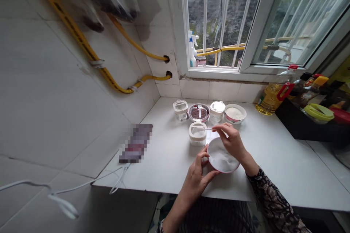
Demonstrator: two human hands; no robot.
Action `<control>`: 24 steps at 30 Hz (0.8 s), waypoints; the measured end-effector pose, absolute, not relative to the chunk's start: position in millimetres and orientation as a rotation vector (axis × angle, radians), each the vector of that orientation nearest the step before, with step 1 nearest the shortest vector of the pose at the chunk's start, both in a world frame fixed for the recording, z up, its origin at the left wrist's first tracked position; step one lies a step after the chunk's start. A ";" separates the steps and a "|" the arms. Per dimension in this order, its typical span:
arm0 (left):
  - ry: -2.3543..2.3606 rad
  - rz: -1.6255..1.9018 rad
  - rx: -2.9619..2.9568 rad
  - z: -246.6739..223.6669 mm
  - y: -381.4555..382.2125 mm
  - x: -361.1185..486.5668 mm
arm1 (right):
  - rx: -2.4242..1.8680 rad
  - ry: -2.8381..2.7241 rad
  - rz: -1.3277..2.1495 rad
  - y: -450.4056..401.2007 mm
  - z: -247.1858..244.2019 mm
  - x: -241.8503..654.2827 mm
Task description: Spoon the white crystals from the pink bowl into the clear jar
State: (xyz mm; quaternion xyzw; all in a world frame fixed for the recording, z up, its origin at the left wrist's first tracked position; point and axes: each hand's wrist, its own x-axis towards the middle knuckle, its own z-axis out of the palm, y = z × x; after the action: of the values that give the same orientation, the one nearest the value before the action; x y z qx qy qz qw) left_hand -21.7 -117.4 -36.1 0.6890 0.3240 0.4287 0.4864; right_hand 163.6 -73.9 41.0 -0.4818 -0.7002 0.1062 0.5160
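My left hand (199, 169) is wrapped round the near left side of a pink-rimmed bowl (224, 172), which rests on the counter. White powder (221, 158) lies inside that bowl. Above it, my right hand (231, 140) pinches the handle of a small white spoon (208, 129). The spoon's far end reaches over a clear canister (197, 141) with a pale rim, just beyond the bowl. Some white stuff shows in this canister. Whether the spoon tip touches it, I cannot tell.
Behind stand a clear canister (180, 115), a bowl with a dark reddish filling (188, 112), another canister (217, 116) and a bowl of white grains (235, 121). An oil bottle (269, 98) and a black box (290, 123) of bottles are right; a blurred dark object (136, 143) and cable (119, 180) left.
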 end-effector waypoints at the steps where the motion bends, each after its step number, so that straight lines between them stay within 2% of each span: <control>1: 0.784 1.044 1.673 -36.2 -117.4 -21.5 | -1.129 -1.778 0.159 -73.8 40.0 162.7; 5: 0.788 1.044 1.678 -36.7 -117.3 -21.1 | -1.045 -1.876 -0.004 -76.7 43.5 164.7; 11: 0.804 1.023 1.698 -37.8 -116.6 -22.4 | -1.234 -1.667 0.136 -86.8 54.5 188.2; 16: 0.803 1.024 1.711 -37.9 -117.0 -24.3 | -1.391 -1.797 0.122 -86.5 50.9 196.6; 20: 0.790 1.033 1.725 -38.1 -117.0 -24.4 | -1.423 -1.945 0.249 -86.0 44.6 183.2; 24: 0.791 1.037 1.718 -39.1 -116.9 -23.7 | -1.432 -1.856 0.427 -85.3 42.3 179.5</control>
State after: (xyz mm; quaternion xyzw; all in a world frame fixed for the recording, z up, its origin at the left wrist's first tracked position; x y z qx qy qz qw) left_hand -23.7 -116.9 -39.1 0.7018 0.3230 0.4238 0.4728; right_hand 179.5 -85.3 42.3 -0.5583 -0.7236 0.1666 0.3701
